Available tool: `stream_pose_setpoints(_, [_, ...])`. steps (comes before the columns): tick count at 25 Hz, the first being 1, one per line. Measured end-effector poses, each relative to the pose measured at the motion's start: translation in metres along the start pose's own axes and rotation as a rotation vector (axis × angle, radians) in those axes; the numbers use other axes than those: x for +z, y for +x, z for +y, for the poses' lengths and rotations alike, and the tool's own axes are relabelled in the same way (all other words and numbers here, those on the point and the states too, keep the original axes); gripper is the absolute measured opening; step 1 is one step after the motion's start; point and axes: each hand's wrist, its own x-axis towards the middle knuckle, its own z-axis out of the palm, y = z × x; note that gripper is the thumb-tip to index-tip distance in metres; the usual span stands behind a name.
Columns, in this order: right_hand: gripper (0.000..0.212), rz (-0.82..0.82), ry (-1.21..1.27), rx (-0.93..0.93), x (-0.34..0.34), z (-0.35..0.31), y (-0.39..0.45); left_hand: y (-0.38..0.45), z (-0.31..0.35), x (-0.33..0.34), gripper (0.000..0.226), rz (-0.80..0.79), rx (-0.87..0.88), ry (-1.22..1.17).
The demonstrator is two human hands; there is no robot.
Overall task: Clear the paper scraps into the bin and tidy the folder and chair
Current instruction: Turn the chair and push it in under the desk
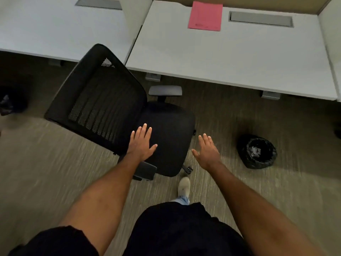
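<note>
A black office chair [103, 100] with a mesh back stands on the carpet in front of the white desk [230, 58], turned sideways with its seat pointing right. My left hand [141, 143] hovers over the seat's near edge, fingers spread, holding nothing. My right hand [207, 151] is open above the carpet just right of the seat. A pink folder [205, 16] lies flat at the desk's far edge. A small bin [256, 151] lined with a black bag sits on the floor to the right, with grey paper scraps inside.
A second white desk [55, 28] stands at the left. Another dark bin [11, 100] sits on the floor at the far left. My foot in a light shoe [184, 185] is planted just behind the chair's base.
</note>
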Motion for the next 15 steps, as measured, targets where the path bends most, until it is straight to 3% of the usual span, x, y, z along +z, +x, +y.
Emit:
stream_pose_setpoints(8, [0.077,0.021,0.01,-0.068,0.061,-0.058,-0.058,-0.087,-0.083,0.006,0.086,0.064,-0.039,0.042])
stream_pose_setpoints(15, [0.078,0.028,-0.009,-0.157,0.089,-0.172,-0.081,-0.108,-0.181,-0.033,0.086,0.203,-0.044,0.019])
